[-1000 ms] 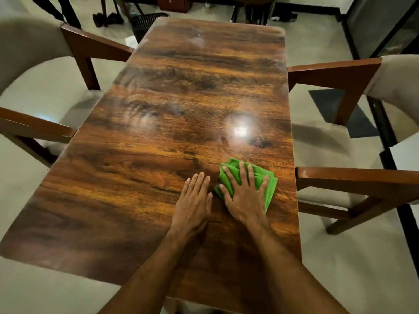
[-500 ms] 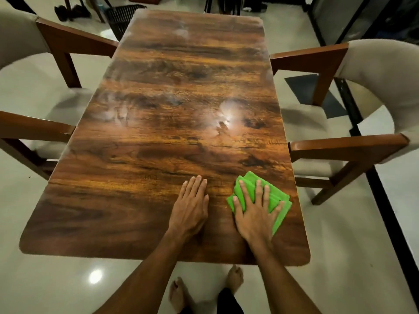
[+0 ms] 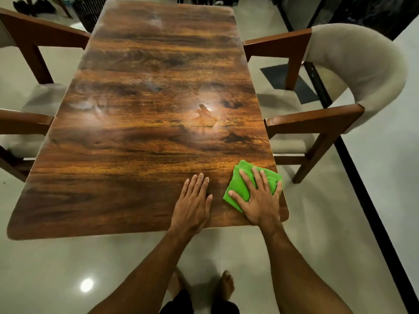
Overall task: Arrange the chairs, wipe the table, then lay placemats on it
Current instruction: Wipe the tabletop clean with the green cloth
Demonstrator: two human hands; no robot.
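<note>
Two flat hands on table (image 3: 145, 123): right hand (image 3: 258, 198) presses green cloth (image 3: 238, 189) at near right corner; left hand (image 3: 192, 205) rests empty beside.

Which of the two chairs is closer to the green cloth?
The chair on the right, with the curved beige backrest: the green cloth lies at that table edge. The left chair stands across the table.

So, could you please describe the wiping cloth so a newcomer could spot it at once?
Start at the wooden table and go to its near right corner. There the right hand presses flat on a folded cloth. It is the only bright green thing; the left hand beside it rests on bare wood.
</note>
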